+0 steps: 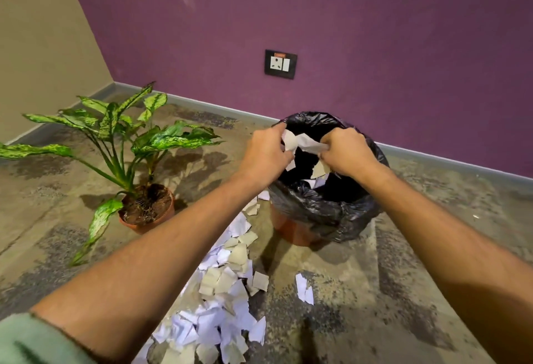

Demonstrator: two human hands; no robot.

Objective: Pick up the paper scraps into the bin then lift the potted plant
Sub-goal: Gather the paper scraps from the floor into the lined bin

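Head: hands (305, 150) grip scraps (300, 141) above bin (323, 205) rim

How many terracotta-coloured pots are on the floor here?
2: the potted plant's pot left of the paper scraps, and one serving as the bin, mostly hidden under a black bag.

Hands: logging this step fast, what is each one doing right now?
Left hand: closed, holding paper scraps over the bin.
Right hand: closed, holding paper scraps too.
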